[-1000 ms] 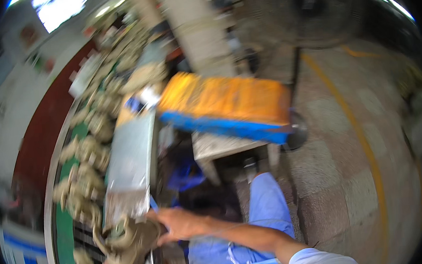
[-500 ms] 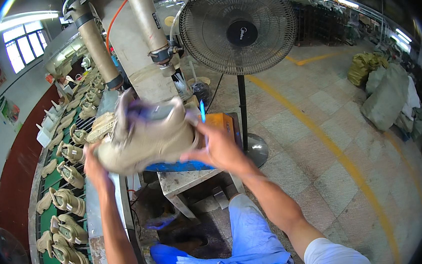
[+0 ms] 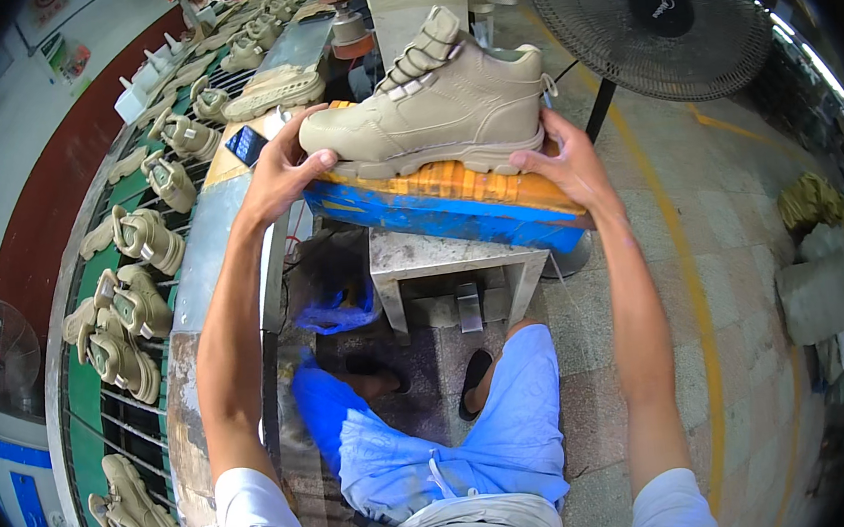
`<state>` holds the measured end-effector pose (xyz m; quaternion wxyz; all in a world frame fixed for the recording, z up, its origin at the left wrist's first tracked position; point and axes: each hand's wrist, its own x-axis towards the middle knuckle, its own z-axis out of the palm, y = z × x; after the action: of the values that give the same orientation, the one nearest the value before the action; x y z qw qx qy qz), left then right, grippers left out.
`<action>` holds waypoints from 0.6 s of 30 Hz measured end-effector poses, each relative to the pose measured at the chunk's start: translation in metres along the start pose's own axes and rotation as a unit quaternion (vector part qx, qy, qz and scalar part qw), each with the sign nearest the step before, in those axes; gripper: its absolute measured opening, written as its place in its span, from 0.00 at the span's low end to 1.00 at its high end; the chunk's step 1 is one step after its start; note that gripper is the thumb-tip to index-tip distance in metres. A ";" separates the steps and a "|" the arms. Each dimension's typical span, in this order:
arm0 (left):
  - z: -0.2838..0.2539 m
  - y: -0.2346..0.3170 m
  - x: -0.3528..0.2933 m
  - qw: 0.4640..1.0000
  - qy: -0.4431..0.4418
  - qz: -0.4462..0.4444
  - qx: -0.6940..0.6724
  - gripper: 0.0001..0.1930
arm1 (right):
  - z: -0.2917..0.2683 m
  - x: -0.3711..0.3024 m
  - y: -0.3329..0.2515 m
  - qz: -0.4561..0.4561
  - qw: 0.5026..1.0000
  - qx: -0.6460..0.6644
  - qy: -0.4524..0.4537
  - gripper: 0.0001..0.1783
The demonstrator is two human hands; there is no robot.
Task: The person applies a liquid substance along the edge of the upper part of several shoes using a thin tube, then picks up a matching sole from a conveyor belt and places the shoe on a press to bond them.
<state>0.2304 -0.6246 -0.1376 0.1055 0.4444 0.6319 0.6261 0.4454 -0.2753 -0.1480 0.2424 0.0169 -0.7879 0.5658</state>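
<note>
A beige lace-up shoe with a thick lugged sole is held upright between my hands, its toe to the left. My left hand grips the toe end, thumb along the sole edge. At the heel my right hand is closed round the back of the sole. Directly under the shoe lies an orange ridged pad on a blue base. Whether the sole fully rests on the pad I cannot tell.
A grey metal stand carries the blue base. On the left a conveyor holds several beige shoes. Loose soles and a phone lie on the ledge beside it. Press cylinders hang beyond; a black fan stands at right.
The shoe has come down and right from the air onto or just above the orange pad, now level. Both hands moved with it, and the view has tilted downward.
</note>
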 end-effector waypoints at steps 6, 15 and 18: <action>-0.010 0.014 0.010 0.998 0.002 -0.008 0.056 0.41 | -0.006 0.020 0.004 0.056 0.997 -0.047 -0.034 0.53; -0.016 0.036 0.024 0.993 -0.066 -0.057 0.084 0.41 | -0.007 0.020 0.006 0.050 0.997 -0.051 -0.029 0.54; -0.014 0.019 0.016 0.996 -0.070 -0.004 0.057 0.41 | -0.002 0.016 0.002 0.039 0.998 -0.047 -0.030 0.55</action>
<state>0.2198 -0.6265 -0.1109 0.1262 0.4898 0.6597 0.5558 0.4312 -0.2683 -0.1426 0.1968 -0.0082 -0.8204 0.5367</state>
